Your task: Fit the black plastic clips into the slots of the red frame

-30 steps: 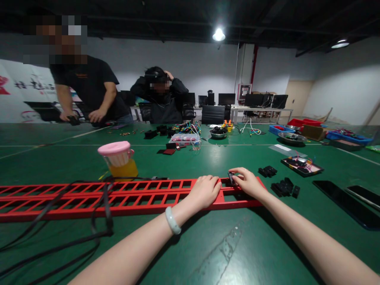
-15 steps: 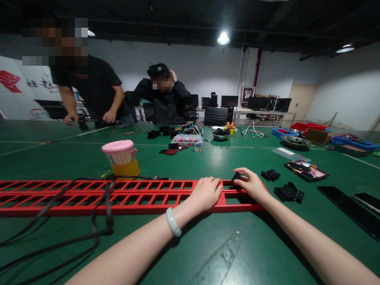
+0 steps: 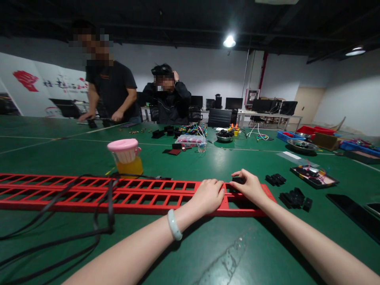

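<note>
A long red frame point(image 3: 173, 210) with ladder-like rows of openings lies across the table in front of me. My left hand point(image 3: 208, 194), a pale bangle on its wrist, grips the frame near its right part, fingers bent over the top. Between thumb and fingers of my right hand point(image 3: 251, 185) is a small black block point(image 3: 238, 180), at the far row's larger opening close to the frame's right end. My fingers partly hide the block, so I cannot tell how deep it sits. More black blocks point(image 3: 293, 198) lie right of the frame.
Black straps point(image 3: 109, 206) drape over the frame's left part. Behind it stands a pink-lidded cup point(image 3: 126, 158) of orange liquid. At right are a tray with wires point(image 3: 313, 176) and a dark phone point(image 3: 353, 211). Two people point(image 3: 111, 91) are across the table point(image 3: 190, 249).
My right hand has lowered the black block, which was tilted and now lies flatter at the opening. My left hand stays on the frame. The view has shifted slightly.
</note>
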